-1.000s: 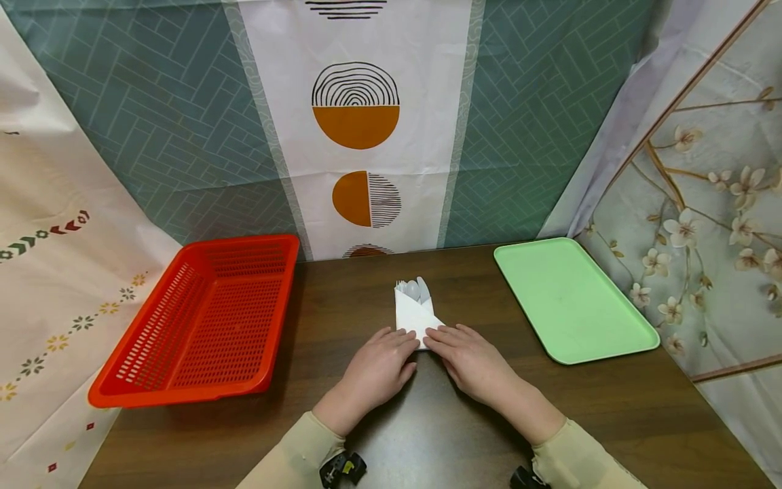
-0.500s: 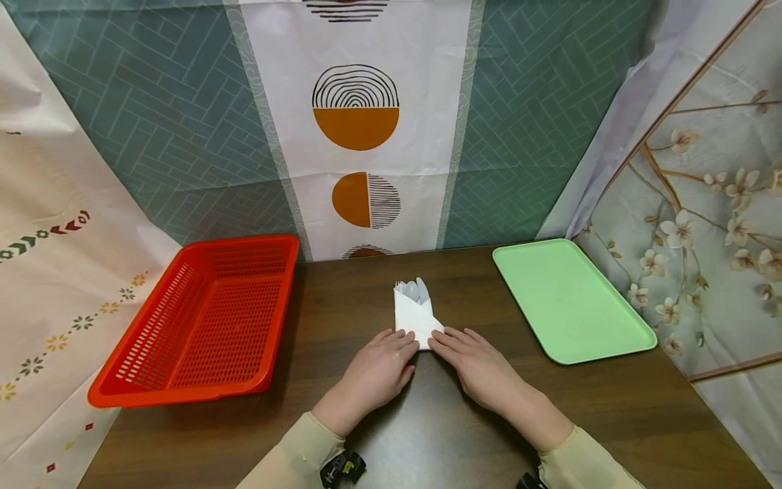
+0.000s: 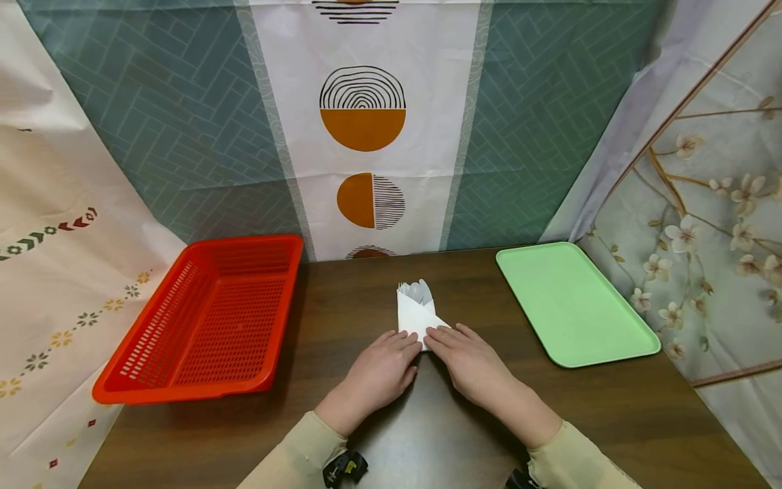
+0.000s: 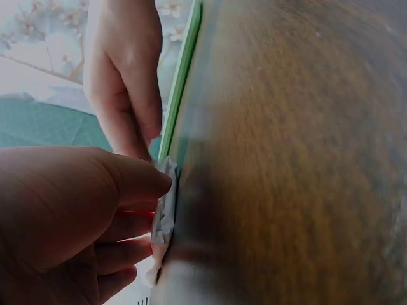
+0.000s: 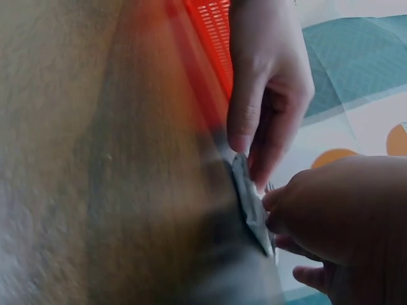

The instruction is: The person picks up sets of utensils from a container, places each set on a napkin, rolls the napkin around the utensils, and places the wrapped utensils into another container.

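Observation:
A white paper napkin, folded into a pointed pocket, lies on the table before me. From its far end stick out a light plastic fork, spoon and knife. My left hand rests its fingertips on the near left part of the napkin. On the near right part, the fingertips of my right hand press the fold, fingers mostly straight. In the left wrist view the napkin looks thin and flat against the table, my left thumb at its edge. The right wrist view shows both hands meeting at the napkin.
A red perforated plastic basket stands on the left of the brown wooden table. On the right lies a light green tray. Patterned cloths hang behind and at both sides.
My right fingertips slid a little right along the napkin, then came back left. My left hand and the napkin have stayed in place; the head view has shifted slightly.

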A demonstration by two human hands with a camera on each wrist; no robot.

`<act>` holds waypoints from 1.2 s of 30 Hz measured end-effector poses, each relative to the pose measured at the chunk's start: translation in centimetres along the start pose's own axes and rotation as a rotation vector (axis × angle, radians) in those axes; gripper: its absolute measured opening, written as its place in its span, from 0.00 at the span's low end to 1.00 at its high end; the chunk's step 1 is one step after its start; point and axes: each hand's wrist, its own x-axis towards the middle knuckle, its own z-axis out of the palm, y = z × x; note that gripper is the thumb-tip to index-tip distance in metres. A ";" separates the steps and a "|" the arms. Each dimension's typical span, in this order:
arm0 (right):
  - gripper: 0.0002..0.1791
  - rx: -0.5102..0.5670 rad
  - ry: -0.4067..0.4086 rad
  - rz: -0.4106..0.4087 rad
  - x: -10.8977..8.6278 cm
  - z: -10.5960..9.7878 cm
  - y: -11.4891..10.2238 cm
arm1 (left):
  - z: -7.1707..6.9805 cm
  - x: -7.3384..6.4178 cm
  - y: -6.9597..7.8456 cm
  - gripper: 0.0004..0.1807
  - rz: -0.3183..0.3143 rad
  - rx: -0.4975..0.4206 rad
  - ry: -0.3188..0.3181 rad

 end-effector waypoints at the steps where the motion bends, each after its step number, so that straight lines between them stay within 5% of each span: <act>1: 0.28 -0.008 -0.009 0.002 0.0 0.1 -0.1 | 0.0 0.0 0.0 0.23 0.000 0.000 -0.002; 14: 0.25 0.026 -0.063 0.083 -0.4 0.2 -1.8 | 0.0 0.1 0.2 0.23 -0.001 0.004 0.009; 27: 0.26 0.026 -0.033 0.103 -0.4 0.7 -2.3 | -0.2 0.4 -0.2 0.19 -0.021 -0.052 0.038; 36: 0.26 0.034 -0.053 0.112 -0.4 0.5 -2.1 | 0.1 -0.2 0.2 0.28 0.001 0.004 -0.038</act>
